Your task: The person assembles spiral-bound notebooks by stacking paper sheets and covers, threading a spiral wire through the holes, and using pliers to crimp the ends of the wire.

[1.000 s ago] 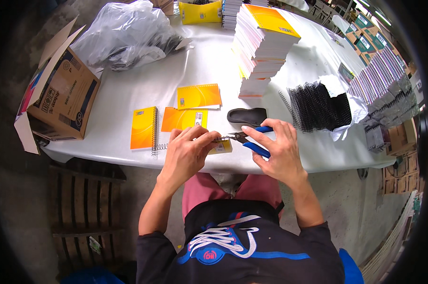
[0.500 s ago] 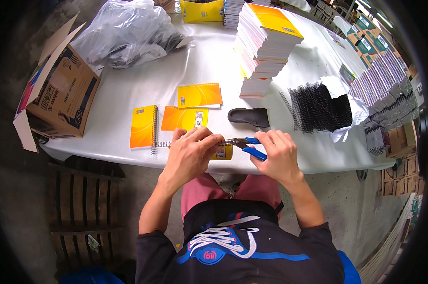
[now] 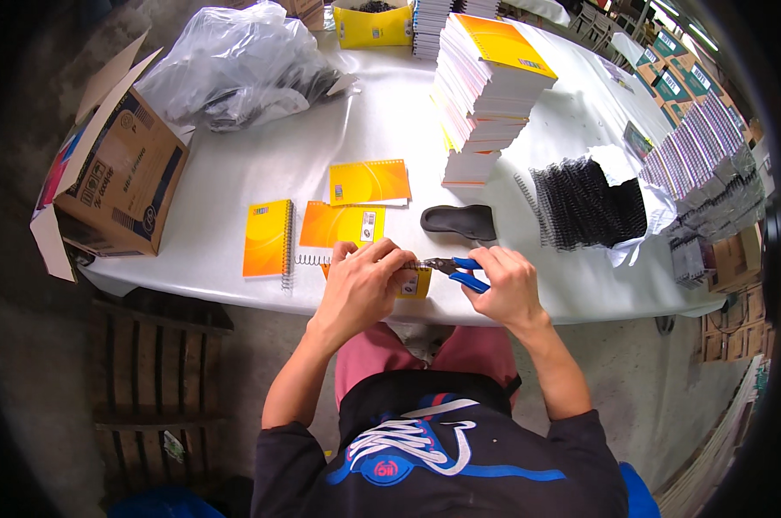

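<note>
My left hand (image 3: 363, 283) is closed on a small yellow notebook (image 3: 415, 284) near the table's front edge, its fingers pressed over the bound side. A wire-like spiral coil (image 3: 311, 259) sticks out leftward from under that hand. In my right hand (image 3: 513, 289) are cutting pliers with blue handles (image 3: 470, 282); their jaws meet the coil's right end beside my left fingertips. Just beyond lie an orange-and-yellow notebook (image 3: 343, 224) and another one (image 3: 369, 182). To the left rests a spiral-bound notebook (image 3: 266, 239) with a coil end trailing below it.
A dark sole-shaped piece (image 3: 459, 222) lies beyond the pliers. Behind it rises a tall notebook stack (image 3: 485, 112). Black spiral coils (image 3: 584, 203) are heaped at right, near bound notebooks (image 3: 697, 147). An open carton (image 3: 127, 173) and clear plastic bag (image 3: 235, 65) occupy the left.
The whole view has shifted slightly, so things appear a little lower and farther right. The pliers' handles look somewhat closer together. Both hands keep their hold.
</note>
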Available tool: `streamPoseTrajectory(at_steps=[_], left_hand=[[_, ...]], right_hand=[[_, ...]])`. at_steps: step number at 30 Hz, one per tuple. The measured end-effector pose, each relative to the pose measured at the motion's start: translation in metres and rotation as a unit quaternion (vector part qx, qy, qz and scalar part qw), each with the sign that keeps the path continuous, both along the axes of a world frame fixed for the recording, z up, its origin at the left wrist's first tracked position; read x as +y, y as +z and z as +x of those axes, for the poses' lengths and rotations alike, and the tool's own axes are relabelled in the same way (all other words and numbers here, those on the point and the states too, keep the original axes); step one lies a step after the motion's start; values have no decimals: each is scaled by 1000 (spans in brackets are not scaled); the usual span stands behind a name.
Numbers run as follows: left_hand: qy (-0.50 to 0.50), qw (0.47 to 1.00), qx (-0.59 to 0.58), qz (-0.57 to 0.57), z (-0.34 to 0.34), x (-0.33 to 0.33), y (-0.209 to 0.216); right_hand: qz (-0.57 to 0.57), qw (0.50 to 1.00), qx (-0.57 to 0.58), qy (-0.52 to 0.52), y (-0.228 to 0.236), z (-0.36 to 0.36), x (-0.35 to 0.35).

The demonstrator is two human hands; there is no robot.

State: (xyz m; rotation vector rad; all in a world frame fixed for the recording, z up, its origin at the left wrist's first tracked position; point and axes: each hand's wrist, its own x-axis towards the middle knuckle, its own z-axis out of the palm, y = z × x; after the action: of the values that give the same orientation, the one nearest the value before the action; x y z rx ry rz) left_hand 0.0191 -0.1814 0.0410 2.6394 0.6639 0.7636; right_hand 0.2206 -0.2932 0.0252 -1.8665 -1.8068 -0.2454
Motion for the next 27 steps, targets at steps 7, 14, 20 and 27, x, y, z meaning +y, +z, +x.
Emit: streamPoseTrajectory(at_steps=[7, 14, 20, 27], left_hand=[[13, 999, -8, -29, 2, -1, -3], [35, 998, 16, -40, 5, -6, -3], [44, 999, -13, -15, 4, -6, -11], [59, 998, -2, -3, 8, -8, -13]], right_hand=[[-11, 1000, -2, 6, 12, -1, -3], [16, 1000, -11, 1, 11, -2, -5], [49, 999, -13, -13, -1, -3, -3], [42, 999, 28, -13, -15, -2, -1]])
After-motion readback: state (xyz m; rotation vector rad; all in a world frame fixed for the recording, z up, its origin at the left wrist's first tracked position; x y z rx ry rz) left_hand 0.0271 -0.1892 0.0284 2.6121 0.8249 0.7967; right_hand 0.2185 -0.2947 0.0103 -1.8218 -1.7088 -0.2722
